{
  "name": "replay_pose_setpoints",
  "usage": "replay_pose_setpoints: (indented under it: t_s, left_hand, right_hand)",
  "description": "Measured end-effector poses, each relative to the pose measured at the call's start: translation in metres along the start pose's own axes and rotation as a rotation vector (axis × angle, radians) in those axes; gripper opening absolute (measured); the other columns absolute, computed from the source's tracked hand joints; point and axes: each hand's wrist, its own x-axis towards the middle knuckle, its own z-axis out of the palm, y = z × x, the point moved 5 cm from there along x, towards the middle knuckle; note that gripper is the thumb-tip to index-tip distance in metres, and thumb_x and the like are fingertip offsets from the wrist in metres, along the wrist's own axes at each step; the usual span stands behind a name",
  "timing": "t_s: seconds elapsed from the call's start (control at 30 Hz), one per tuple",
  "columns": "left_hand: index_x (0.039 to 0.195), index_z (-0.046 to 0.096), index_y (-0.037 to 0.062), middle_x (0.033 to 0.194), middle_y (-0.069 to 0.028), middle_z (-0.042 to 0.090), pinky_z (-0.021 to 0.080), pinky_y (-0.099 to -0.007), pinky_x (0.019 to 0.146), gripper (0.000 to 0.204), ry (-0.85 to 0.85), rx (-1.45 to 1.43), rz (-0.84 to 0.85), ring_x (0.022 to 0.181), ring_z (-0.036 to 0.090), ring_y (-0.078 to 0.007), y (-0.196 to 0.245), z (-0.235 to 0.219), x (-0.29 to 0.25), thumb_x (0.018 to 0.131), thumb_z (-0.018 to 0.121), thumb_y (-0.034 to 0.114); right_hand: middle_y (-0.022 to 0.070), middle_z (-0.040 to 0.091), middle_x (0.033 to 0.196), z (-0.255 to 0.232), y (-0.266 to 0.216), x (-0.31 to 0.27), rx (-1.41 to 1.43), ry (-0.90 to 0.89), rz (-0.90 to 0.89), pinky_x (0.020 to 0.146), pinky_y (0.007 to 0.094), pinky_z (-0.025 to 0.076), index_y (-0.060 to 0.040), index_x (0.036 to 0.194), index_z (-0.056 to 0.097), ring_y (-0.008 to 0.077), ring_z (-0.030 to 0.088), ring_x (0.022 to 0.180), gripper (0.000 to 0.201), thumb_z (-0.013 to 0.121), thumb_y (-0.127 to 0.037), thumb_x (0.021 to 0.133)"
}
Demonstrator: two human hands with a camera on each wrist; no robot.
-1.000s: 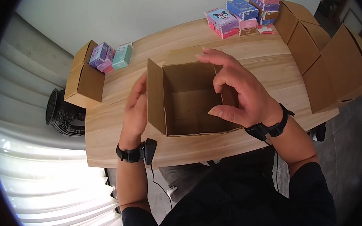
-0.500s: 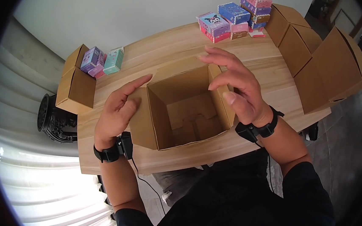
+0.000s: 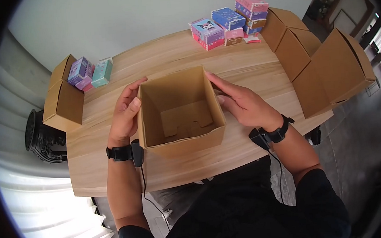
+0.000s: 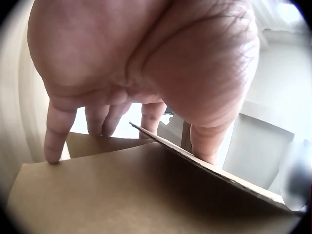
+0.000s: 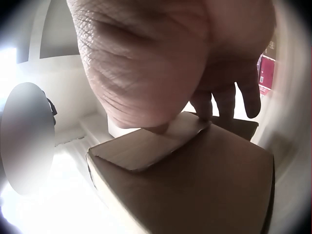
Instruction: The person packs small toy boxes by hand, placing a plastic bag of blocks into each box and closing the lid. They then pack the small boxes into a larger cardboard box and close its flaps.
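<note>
An open cardboard box [image 3: 179,146] stands in the middle of the table, its inside bare and its side flaps folded down outside. My left hand [image 3: 126,114] lies along the left side, thumb near the top edge and fingers reaching toward the far corner. In the left wrist view, the fingertips touch the brown flap [image 4: 97,185]. My right hand [image 3: 248,107] presses the right side with fingers extended and thumb against the wall. A folded flap [image 5: 151,148] shows under that palm in the right wrist view.
Small colourful boxes [image 3: 207,30] are stacked at the back right, beside large cardboard boxes [image 3: 330,79] along the right edge. At the left stand another cardboard box [image 3: 64,102] and a few small boxes [image 3: 102,73]. A black ornate stool [image 3: 44,137] is beyond the table's left edge.
The box's side flaps, spread outward before, are now folded down against its sides. Both hands have moved in against the box walls. The head view has shifted to the right.
</note>
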Motion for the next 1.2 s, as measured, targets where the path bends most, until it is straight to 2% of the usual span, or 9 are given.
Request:
replay_pose_setpoints:
  t_s: [0.17,0.3,0.37,0.57,0.67,0.77,0.97,1.07,1.2]
  left_hand:
    - [0.147,0.051,-0.0005,0.167,-0.0202,0.037,0.032,-0.0418,0.123,0.076,0.075,-0.003,0.141,0.152,0.039,-0.0281,-0.002,0.007,0.003,0.095,0.074,0.049]
    - [0.148,0.050,-0.0026,0.166,-0.0195,0.038,0.032,-0.0420,0.123,0.083,0.070,0.014,0.171,0.151,0.040,-0.0281,-0.012,0.007,-0.001,0.094,0.070,0.058]
    - [0.148,0.049,-0.0036,0.166,-0.0192,0.039,0.033,-0.0419,0.123,0.086,0.091,-0.009,0.153,0.150,0.041,-0.0280,-0.017,0.007,-0.005,0.094,0.069,0.060]
    - [0.149,0.049,-0.0041,0.165,-0.0185,0.040,0.037,-0.0414,0.120,0.090,0.125,-0.036,0.146,0.146,0.046,-0.0271,-0.021,0.009,-0.005,0.092,0.070,0.063]
    - [0.149,0.049,-0.0037,0.165,-0.0182,0.040,0.038,-0.0410,0.120,0.090,0.129,-0.020,0.144,0.145,0.047,-0.0267,-0.016,0.010,-0.005,0.092,0.070,0.063]
    - [0.149,0.049,-0.0034,0.164,-0.0180,0.041,0.038,-0.0408,0.119,0.089,0.120,-0.023,0.122,0.145,0.047,-0.0266,-0.019,0.007,-0.006,0.092,0.070,0.062]
    - [0.148,0.050,-0.0035,0.162,-0.0180,0.043,0.038,-0.0405,0.119,0.087,0.121,-0.046,0.129,0.144,0.048,-0.0263,-0.018,0.010,-0.006,0.093,0.070,0.061]
    - [0.148,0.050,-0.0038,0.162,-0.0191,0.044,0.038,-0.0405,0.119,0.085,0.103,-0.023,0.156,0.144,0.048,-0.0271,-0.021,0.004,-0.005,0.094,0.069,0.059]
    - [0.147,0.051,-0.0045,0.162,-0.0208,0.043,0.038,-0.0413,0.119,0.081,0.111,0.007,0.180,0.144,0.048,-0.0290,-0.021,0.005,-0.004,0.097,0.066,0.057]
  right_hand:
    - [0.0146,0.049,0.160,-0.027,0.002,0.028,-0.134,-0.206,-0.013,0.115,0.0365,0.043,-0.0098,0.162,0.040,0.0272,0.054,0.142,0.065,0.060,-0.004,0.100]
    - [0.0156,0.052,0.155,-0.116,0.034,0.071,-0.450,0.471,-0.091,0.113,0.0401,0.045,-0.0061,0.152,0.051,0.0302,0.053,0.139,0.061,0.072,-0.017,0.096]
    - [0.0214,0.051,0.152,-0.170,0.061,0.092,-0.738,0.720,0.014,0.115,0.0439,0.043,-0.0031,0.153,0.048,0.0360,0.048,0.141,0.072,0.077,-0.026,0.091]
    - [0.0297,0.054,0.145,-0.232,0.144,0.128,-0.912,0.748,0.314,0.118,0.0489,0.038,0.0006,0.155,0.041,0.0459,0.039,0.145,0.097,0.087,-0.039,0.079]
    - [0.0319,0.049,0.146,-0.239,0.163,0.134,-0.958,0.724,0.355,0.113,0.0474,0.044,0.0021,0.155,0.043,0.0417,0.048,0.139,0.102,0.088,-0.045,0.076]
    - [0.0304,0.057,0.138,-0.231,0.138,0.136,-0.703,0.581,0.476,0.103,0.0446,0.053,0.0046,0.151,0.049,0.0367,0.060,0.125,0.096,0.088,-0.042,0.076]
    - [0.0211,0.067,0.125,-0.212,0.107,0.112,-0.508,0.760,0.242,0.094,0.0379,0.056,0.0066,0.146,0.053,0.0278,0.069,0.107,0.082,0.087,-0.033,0.082]
    - [0.0114,0.070,0.119,-0.184,0.097,0.077,-0.002,0.717,0.237,0.078,0.0375,0.059,0.0056,0.140,0.057,0.0206,0.069,0.101,0.064,0.082,-0.024,0.088]
    - [0.0068,0.069,0.118,-0.162,0.098,0.020,0.269,0.487,0.514,0.069,0.0299,0.052,-0.0028,0.142,0.058,0.0148,0.066,0.099,0.055,0.075,-0.028,0.095]
